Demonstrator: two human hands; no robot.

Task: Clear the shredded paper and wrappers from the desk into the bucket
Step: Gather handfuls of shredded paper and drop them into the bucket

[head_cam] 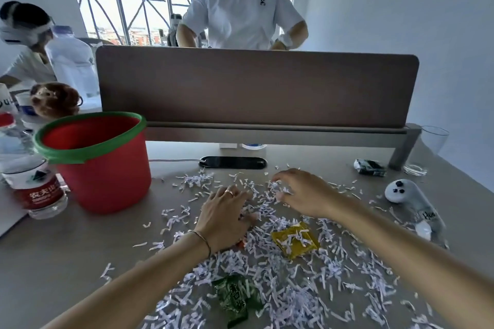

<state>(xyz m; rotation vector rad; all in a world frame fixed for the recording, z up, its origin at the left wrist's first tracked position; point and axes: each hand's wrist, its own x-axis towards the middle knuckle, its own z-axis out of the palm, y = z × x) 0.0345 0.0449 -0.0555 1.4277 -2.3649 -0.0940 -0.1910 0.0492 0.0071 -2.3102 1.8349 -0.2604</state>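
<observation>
Right hand point(302, 191) is curled over a small clump of shreds point(278, 189) toward the back of the desk point(53, 256), fingertips and thumb pinching the strips together; left hand point(224, 215) lies just beside it with fingers spread flat on the litter, pressing rather than gripping, though something orange shows at its near edge and I cannot tell whether it holds that. Shredded paper of this kind looks nearly weightless, limp and loose, so a pinch will likely lift only a few strips and drop others; raking it into a heap with both palms and scooping from below seems the surer hold. Most shreds lie nearer than the hands, spread thickly from the middle of the desk to its front edge and out toward the right side. A yellow wrapper point(295, 240) lies just in front of the right hand, half buried, and a green wrapper point(236, 299) near the front edge; both look thin, crinkly and slick, best pinched at a corner. Bucket point(99, 157) stands at the back left, near the left hand, mouth open.
</observation>
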